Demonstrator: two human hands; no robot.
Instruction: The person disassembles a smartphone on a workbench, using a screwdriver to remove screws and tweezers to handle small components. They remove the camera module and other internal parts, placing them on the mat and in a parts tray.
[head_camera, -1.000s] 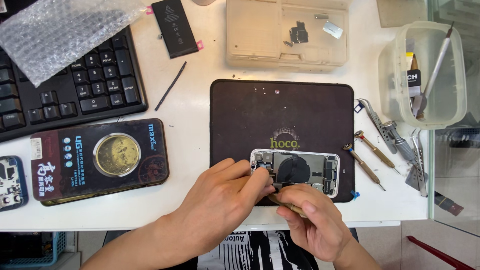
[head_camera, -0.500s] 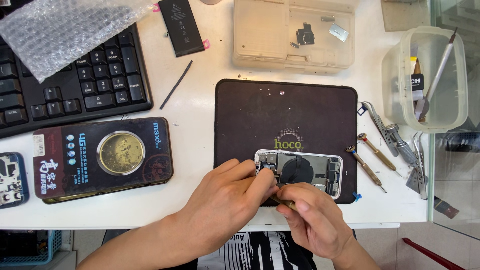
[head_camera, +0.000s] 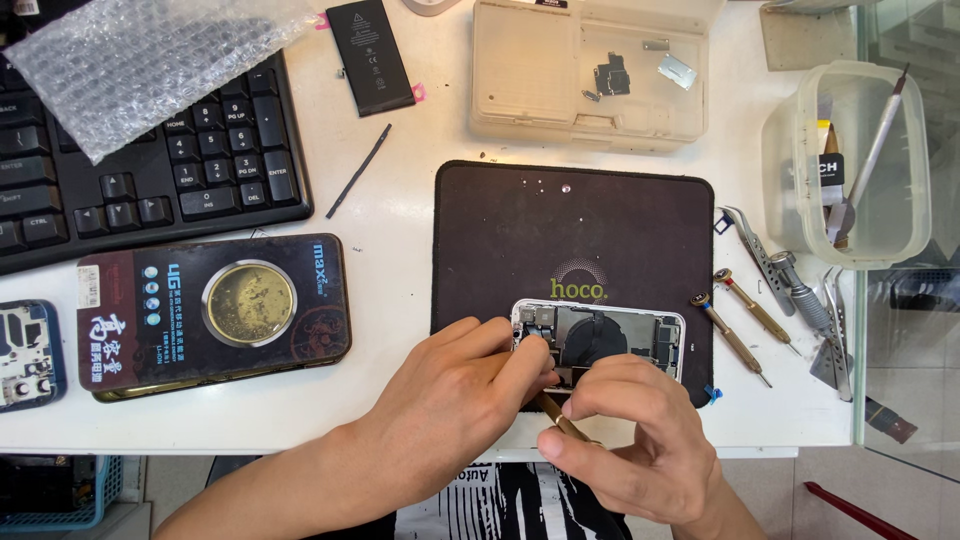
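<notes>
Brass-coloured and thin, the shaft of a small screwdriver (head_camera: 556, 417) was pinched in the right hand (head_camera: 635, 440), whose fingers were curled tight around it at the near table edge. The left hand (head_camera: 455, 395) pressed its bent fingers on the near left corner of the opened white-framed phone (head_camera: 600, 335), its innards of dark metal showing (the lower edge was hidden by both hands). The phone lay on the near part of a dark rectangular rubber work mat (head_camera: 570, 235). To the left sat a flat glossy dark box with a round gold emblem (head_camera: 212, 312), and to the right loose steel tweezers and screwdrivers (head_camera: 765, 290). Farther off stood a black keyboard (head_camera: 140, 170) under crinkled bubble wrap (head_camera: 150, 55), a slim black battery (head_camera: 370, 55), a cloudy plastic parts case (head_camera: 590, 70) and a translucent tub (head_camera: 850, 160).
</notes>
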